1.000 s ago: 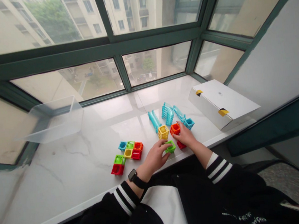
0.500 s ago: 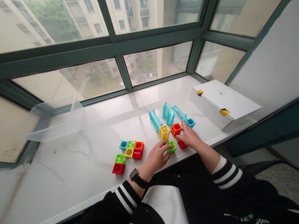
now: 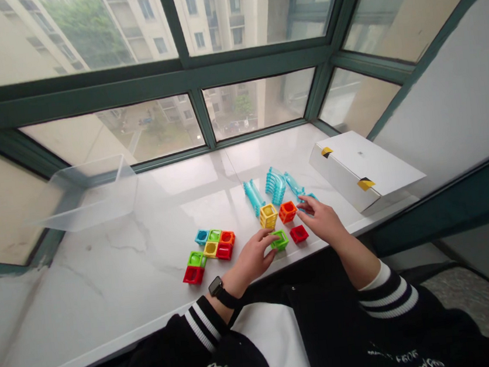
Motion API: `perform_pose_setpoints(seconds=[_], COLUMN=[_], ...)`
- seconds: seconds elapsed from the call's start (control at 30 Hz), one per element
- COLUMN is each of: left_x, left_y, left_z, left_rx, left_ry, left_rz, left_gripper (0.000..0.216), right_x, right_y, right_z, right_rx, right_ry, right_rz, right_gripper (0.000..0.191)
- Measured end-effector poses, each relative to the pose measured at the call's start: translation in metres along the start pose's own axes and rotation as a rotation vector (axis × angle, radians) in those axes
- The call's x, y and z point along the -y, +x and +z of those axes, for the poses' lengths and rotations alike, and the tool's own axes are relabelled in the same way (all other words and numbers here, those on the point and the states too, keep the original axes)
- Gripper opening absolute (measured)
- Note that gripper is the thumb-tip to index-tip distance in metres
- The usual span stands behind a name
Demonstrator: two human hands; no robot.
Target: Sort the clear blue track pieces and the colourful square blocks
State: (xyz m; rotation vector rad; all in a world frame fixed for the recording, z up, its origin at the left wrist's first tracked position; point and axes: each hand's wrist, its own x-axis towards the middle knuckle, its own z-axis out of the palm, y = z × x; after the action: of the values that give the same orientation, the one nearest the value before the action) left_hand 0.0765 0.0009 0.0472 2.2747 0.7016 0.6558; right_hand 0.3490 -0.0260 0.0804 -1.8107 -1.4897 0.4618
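Note:
My left hand (image 3: 259, 253) has its thumb and fingers about a green cube block (image 3: 281, 241) near the sill's front edge, gripping its left side. My right hand (image 3: 321, 217) is open, fingers apart, just right of an orange cube block (image 3: 288, 211). It partly covers a blue cube block (image 3: 311, 197) behind its fingertips. A red block (image 3: 299, 234) lies between the two hands. Behind my left hand stands a taller yellow block (image 3: 268, 216). Clear blue track pieces lie beyond: a straight one (image 3: 254, 197), a curved one (image 3: 276, 186) and a narrow one (image 3: 294, 184).
Left of my left hand, several coloured blocks (image 3: 211, 250) lie joined together on the marble sill (image 3: 149, 277). A clear plastic bin (image 3: 95, 194) stands at the far left. A white box (image 3: 368, 166) with yellow-black tabs is at the right, below the windows.
My right hand has moved right and back from the red and orange blocks, uncovering the red block and covering more of the blue cube. My left hand stays at the green block.

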Motion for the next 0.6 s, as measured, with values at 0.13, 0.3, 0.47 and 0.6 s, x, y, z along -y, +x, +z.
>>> perform_pose_setpoints(seconds=[0.13,0.3,0.47,0.6], left_x=[-0.002,0.020,0.055,0.065], left_y=[-0.019,-0.070,-0.132,-0.166], left_z=[-0.022,-0.065,-0.101,-0.104], left_rx=[-0.030,-0.249,-0.455,-0.467], left_ry=[-0.009,0.173,0.369,0.408], left_rz=[-0.034,-0.207,-0.426,-0.530], left_gripper=[0.032,0.026,0.034,0.046], right_x=[0.014,0.038,0.065,0.083], right_y=[-0.001,-0.006,-0.008,-0.006], right_z=[-0.006,-0.011,-0.004,0.010], right_rx=[0.001,-0.027,-0.044,-0.031], right_ry=[0.041,0.114,0.143,0.158], right_rz=[-0.042,-0.148,-0.299,-0.368], right_gripper=[0.043,0.037,0.036,0.031])
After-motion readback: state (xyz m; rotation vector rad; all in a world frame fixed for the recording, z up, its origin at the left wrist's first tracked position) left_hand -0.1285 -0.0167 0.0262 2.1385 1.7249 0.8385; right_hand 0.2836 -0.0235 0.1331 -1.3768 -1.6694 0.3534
